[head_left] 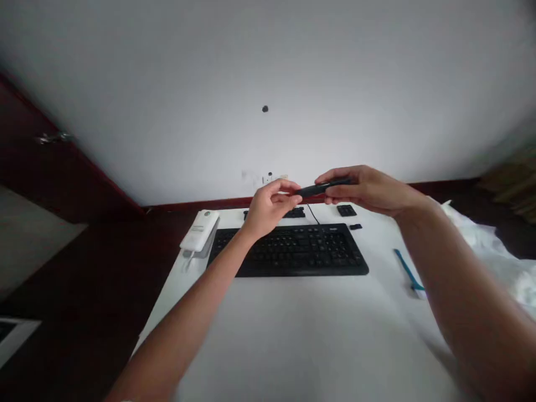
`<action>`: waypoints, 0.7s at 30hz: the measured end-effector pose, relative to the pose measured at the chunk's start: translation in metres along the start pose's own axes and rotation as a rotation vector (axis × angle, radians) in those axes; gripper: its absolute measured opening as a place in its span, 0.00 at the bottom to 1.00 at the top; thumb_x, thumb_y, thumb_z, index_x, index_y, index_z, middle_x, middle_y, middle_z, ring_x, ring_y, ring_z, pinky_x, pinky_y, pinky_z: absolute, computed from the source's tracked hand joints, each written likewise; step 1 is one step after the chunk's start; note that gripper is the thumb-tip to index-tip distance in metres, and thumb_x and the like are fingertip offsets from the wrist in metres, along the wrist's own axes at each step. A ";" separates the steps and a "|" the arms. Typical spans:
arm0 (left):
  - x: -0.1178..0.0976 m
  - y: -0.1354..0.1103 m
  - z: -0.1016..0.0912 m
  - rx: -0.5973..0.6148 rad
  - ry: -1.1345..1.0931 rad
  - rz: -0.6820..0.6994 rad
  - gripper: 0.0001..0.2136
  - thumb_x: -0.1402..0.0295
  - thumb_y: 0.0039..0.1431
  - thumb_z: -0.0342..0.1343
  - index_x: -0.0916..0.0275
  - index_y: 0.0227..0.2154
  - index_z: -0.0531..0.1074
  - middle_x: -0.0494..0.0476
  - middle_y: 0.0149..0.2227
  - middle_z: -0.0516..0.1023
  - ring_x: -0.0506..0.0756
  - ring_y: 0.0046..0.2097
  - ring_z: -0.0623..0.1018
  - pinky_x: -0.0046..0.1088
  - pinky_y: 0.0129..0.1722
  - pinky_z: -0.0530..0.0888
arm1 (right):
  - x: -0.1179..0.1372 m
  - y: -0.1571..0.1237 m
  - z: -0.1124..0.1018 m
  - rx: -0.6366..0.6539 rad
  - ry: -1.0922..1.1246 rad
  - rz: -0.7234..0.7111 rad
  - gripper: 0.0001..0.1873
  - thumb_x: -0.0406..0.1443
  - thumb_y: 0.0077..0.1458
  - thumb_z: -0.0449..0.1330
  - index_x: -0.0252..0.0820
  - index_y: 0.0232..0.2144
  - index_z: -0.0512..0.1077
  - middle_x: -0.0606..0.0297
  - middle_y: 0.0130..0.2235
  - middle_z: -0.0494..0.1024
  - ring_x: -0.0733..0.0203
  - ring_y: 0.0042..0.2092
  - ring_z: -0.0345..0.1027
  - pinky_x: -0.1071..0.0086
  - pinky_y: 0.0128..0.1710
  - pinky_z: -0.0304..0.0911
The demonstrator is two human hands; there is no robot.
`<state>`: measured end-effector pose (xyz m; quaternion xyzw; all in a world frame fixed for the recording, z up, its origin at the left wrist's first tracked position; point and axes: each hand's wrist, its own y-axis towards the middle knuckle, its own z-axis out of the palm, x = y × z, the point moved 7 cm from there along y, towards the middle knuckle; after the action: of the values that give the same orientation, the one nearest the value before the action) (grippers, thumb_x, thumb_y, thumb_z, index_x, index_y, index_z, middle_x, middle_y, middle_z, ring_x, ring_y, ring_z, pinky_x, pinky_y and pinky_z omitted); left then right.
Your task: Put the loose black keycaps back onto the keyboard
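A slim black pen-like object (322, 188) is held in the air above the far edge of the desk. My right hand (360, 190) grips it along its right half. My left hand (270, 206) pinches its left end with the fingertips. Below the hands lies a black keyboard (293, 251) on a white table (310, 329), not touched by either hand. Small black pieces (347, 210) lie beyond the keyboard, partly hidden behind my hands.
A white rectangular device (200, 230) leans on a grey stand left of the keyboard. A blue strip-like tool (408, 271) lies at the table's right, beside a crumpled white sheet (489, 251). A white wall stands behind, with a dark door (54, 162) at left.
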<state>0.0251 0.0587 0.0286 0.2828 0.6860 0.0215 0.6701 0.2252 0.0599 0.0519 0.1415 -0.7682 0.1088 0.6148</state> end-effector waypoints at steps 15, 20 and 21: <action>0.053 -0.044 0.076 0.248 0.672 0.145 0.10 0.66 0.63 0.61 0.58 0.47 0.75 0.56 0.45 0.76 0.55 0.44 0.78 0.33 0.45 0.77 | -0.084 -0.047 0.001 -0.323 0.584 -0.182 0.04 0.32 0.51 0.62 0.43 0.27 0.70 0.67 0.27 0.62 0.63 0.30 0.58 0.67 0.31 0.61; 0.071 -0.060 0.097 0.335 0.831 0.149 0.22 0.57 0.58 0.66 0.57 0.53 0.72 0.57 0.47 0.75 0.60 0.49 0.76 0.39 0.50 0.75 | -0.095 -0.049 0.025 -0.285 0.679 -0.179 0.15 0.36 0.57 0.57 0.44 0.20 0.61 0.72 0.20 0.49 0.64 0.24 0.42 0.66 0.25 0.48; 0.073 -0.061 0.100 0.351 0.859 0.149 0.23 0.55 0.58 0.66 0.57 0.53 0.72 0.57 0.46 0.75 0.60 0.49 0.75 0.40 0.50 0.74 | -0.096 -0.049 0.030 -0.295 0.659 -0.187 0.18 0.36 0.58 0.57 0.45 0.19 0.58 0.72 0.19 0.48 0.64 0.23 0.41 0.66 0.25 0.45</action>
<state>0.1000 0.0028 -0.0725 0.4058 0.8724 0.0683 0.2640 0.2348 0.0119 -0.0489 0.0782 -0.5202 -0.0197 0.8502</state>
